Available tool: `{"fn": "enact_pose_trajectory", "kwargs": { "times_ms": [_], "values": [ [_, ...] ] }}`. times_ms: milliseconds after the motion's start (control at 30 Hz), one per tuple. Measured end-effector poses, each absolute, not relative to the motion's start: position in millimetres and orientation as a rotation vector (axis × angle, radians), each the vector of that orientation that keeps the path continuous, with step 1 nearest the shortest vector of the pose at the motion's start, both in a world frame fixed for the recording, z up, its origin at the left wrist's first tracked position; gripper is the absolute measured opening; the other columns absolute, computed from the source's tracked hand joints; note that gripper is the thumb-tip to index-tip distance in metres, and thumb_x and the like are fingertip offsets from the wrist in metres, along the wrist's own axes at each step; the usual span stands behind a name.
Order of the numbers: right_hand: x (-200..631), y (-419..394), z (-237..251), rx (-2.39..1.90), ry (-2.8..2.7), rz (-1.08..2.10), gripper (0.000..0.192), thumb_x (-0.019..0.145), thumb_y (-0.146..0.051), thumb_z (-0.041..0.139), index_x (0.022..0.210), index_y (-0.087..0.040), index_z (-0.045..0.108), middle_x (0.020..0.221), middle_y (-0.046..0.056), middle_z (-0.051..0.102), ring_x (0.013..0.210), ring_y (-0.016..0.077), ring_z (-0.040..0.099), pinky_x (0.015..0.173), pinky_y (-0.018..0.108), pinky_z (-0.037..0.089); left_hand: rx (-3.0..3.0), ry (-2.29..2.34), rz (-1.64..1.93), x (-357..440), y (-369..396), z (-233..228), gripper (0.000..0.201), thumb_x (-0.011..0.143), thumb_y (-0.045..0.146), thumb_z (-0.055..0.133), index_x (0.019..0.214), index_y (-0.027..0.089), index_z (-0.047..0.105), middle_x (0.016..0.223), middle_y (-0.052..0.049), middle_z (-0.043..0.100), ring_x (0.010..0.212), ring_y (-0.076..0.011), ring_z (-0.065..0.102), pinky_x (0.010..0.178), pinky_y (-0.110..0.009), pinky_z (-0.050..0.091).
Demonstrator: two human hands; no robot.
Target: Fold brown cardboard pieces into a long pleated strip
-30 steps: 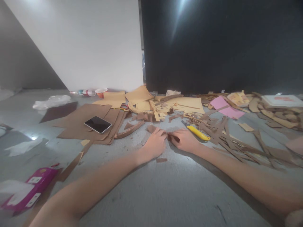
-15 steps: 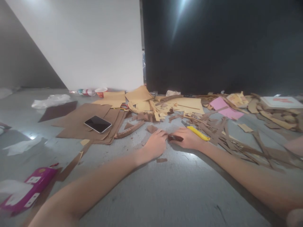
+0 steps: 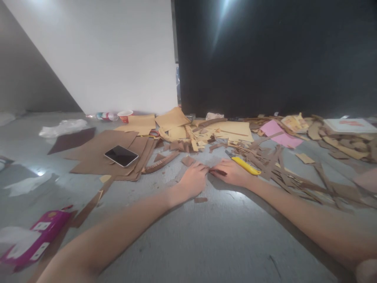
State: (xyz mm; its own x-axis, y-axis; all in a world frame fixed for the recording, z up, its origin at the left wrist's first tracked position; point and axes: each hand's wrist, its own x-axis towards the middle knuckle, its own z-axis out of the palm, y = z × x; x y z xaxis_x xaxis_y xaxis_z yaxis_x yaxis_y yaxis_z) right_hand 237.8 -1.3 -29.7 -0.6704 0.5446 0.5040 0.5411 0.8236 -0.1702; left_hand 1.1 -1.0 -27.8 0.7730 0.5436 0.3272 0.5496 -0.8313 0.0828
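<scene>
Your right hand [image 3: 233, 172] grips a small, narrow, dark-brown strip of cardboard [image 3: 218, 172] at its fingertips, low over the grey flat work surface [image 3: 212, 239]. Your left hand [image 3: 193, 179] lies just beside it, fingers curled toward the strip's near end; whether they pinch it cannot be told. Compared with one second ago, the strip shows a thinner, flatter profile in place of an open curl, while both hands hold nearly the same position. The yellow-handled utility knife [image 3: 246, 166] remains just beyond your right wrist, and the small rectangular brown cardboard scrap [image 3: 200, 200] remains between your forearms.
</scene>
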Motion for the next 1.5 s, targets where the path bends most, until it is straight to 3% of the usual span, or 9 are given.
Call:
{"fn": "enact_pose_trajectory", "kwargs": {
  "times_ms": [300,467,867,1133,1500],
  "values": [
    [240,1,-33,-0.863,-2.465,0.024,0.036,0.113,-0.038,0.049,0.099,-0.022,0.078,0.082,0.007,0.078,0.077,0.0218,0.069,0.079,0.037,0.050,-2.926,-0.896,-0.585,0,-1,-31,0.036,0.092,0.004,0.051,0.120,0.011,0.073,0.122,-0.014,0.076,0.114,-0.0263,0.066,0.108,-0.043,0.052],
    [241,2,-32,-1.094,-2.452,0.062,0.031,0.111,-0.037,0.051,0.097,-0.021,0.074,0.077,0.005,0.073,0.077,0.0223,0.065,0.073,0.034,0.046,-2.927,-0.896,-0.512,0,-2,-26,0.038,0.094,0.004,0.049,0.122,0.009,0.074,0.125,-0.015,0.075,0.117,-0.0265,0.066,0.110,-0.043,0.051],
    [238,3,-33,-1.246,-2.388,0.120,0.025,0.109,-0.036,0.056,0.092,-0.023,0.069,0.077,0.002,0.070,0.075,0.0209,0.062,0.074,0.032,0.042,-2.931,-0.842,-0.394,-1,-2,-23,0.034,0.097,0.008,0.049,0.122,0.009,0.073,0.130,-0.016,0.072,0.124,-0.0278,0.061,0.110,-0.042,0.049],
    [236,4,-33,-1.286,-2.361,0.177,0.029,0.109,-0.038,0.055,0.088,-0.022,0.069,0.072,0.001,0.068,0.068,0.0189,0.058,0.067,0.031,0.039,-2.944,-0.860,-0.333,1,-5,-18,0.034,0.096,0.006,0.048,0.120,0.010,0.071,0.121,-0.014,0.072,0.118,-0.0286,0.061,0.107,-0.042,0.048],
    [229,0,-35,-1.429,-2.266,0.077,0.025,0.107,-0.039,0.061,0.090,-0.022,0.069,0.076,0.003,0.074,0.066,0.0193,0.064,0.065,0.030,0.040,-2.965,-0.848,-0.361,1,-7,-18,0.030,0.092,0.009,0.058,0.118,0.014,0.073,0.125,-0.014,0.072,0.118,-0.0289,0.062,0.107,-0.041,0.047]
  ]
}}
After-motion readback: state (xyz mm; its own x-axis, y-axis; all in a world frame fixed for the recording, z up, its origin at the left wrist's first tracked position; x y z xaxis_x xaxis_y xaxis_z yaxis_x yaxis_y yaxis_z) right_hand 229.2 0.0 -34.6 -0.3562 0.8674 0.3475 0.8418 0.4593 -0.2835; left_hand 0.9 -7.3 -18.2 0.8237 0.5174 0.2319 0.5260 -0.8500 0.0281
